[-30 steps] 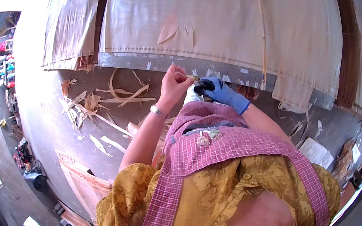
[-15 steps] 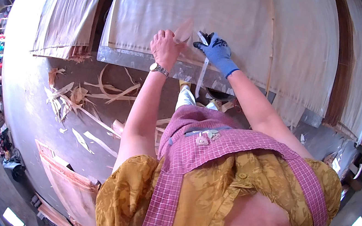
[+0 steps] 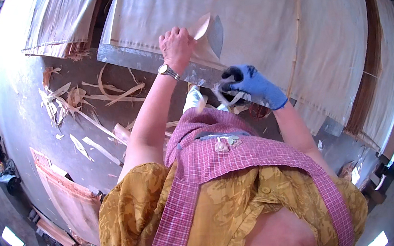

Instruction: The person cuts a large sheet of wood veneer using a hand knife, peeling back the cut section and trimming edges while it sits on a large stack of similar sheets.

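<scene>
My left hand (image 3: 177, 50), bare and with a watch at the wrist, is closed on a curled flap of thin wood veneer (image 3: 202, 27) at the near edge of a large pale veneer sheet (image 3: 241, 11). Beside the flap, a pointed grey opening shows in the sheet. My right hand (image 3: 252, 86), in a blue knitted glove with dark fingertips, is lower and nearer to my body, past the sheet's edge. Its fingers are curled round a long thin blade-like strip (image 3: 228, 102), smeared by motion.
Veneer scraps (image 3: 71, 103) litter the grey floor at left. Another veneer stack (image 3: 62, 21) lies at far left, and one (image 3: 68, 191) at near left. A narrow wooden strip (image 3: 297, 18) crosses the sheet. More stacked sheets (image 3: 386, 71) stand at right.
My right hand has drawn back toward my body and to the right with the thin strip, away from the sheet. The flap at my left hand now curls up, and the grey opening shows.
</scene>
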Demonstrator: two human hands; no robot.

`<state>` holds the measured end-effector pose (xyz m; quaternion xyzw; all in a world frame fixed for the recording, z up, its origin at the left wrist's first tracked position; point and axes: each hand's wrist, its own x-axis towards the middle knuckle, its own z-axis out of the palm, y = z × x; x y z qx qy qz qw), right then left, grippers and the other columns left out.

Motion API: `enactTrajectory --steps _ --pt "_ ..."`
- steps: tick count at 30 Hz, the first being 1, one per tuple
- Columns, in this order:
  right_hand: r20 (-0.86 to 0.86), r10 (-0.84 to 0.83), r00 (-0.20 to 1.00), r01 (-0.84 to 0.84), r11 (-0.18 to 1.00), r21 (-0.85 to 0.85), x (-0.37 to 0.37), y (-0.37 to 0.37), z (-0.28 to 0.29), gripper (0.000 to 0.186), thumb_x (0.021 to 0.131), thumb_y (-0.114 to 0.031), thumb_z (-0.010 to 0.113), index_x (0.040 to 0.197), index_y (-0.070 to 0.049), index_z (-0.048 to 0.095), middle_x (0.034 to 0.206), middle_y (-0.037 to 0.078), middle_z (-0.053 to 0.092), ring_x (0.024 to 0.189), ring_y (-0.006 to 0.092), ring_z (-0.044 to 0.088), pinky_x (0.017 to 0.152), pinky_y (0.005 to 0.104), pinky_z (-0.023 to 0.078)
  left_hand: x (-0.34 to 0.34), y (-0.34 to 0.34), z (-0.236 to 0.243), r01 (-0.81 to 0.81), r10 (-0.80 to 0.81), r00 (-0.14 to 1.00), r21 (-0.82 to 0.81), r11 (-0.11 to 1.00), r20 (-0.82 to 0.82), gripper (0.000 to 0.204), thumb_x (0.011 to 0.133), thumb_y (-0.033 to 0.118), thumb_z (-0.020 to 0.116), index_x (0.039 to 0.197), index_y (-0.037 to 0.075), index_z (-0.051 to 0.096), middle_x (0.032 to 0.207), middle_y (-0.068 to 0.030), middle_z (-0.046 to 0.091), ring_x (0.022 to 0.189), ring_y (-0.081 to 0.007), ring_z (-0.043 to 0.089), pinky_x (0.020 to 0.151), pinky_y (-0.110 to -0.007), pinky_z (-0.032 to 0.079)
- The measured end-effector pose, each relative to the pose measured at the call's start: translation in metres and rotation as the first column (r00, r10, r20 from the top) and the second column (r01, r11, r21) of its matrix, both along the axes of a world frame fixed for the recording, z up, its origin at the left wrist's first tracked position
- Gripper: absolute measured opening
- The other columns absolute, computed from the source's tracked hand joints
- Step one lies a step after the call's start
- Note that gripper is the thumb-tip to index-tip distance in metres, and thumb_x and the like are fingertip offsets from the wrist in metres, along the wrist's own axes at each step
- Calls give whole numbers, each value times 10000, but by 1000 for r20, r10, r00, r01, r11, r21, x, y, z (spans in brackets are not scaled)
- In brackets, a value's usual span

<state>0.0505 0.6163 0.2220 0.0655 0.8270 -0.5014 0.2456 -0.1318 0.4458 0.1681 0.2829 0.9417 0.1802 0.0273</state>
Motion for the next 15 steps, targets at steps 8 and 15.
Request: enactTrajectory --steps 8,15 --pt "233 -742 629 764 536 -358 -3 -7 -16 232 876 -282 687 995 -84 671 602 -93 428 460 17 350 412 211 248 16 7 8 -54 15 987 243 968 159 144 822 234 659 869 99 670 833 -32 685 725 -196 661 630 -304 447" --pt "466 -803 372 898 183 -401 -23 -24 -42 355 848 -394 697 1051 -103 669 592 -79 409 413 32 339 376 208 248 44 27 1 -692 -98 347 325 644 933 205 883 239 632 956 48 652 824 -9 675 668 -84 636 540 -206 415"
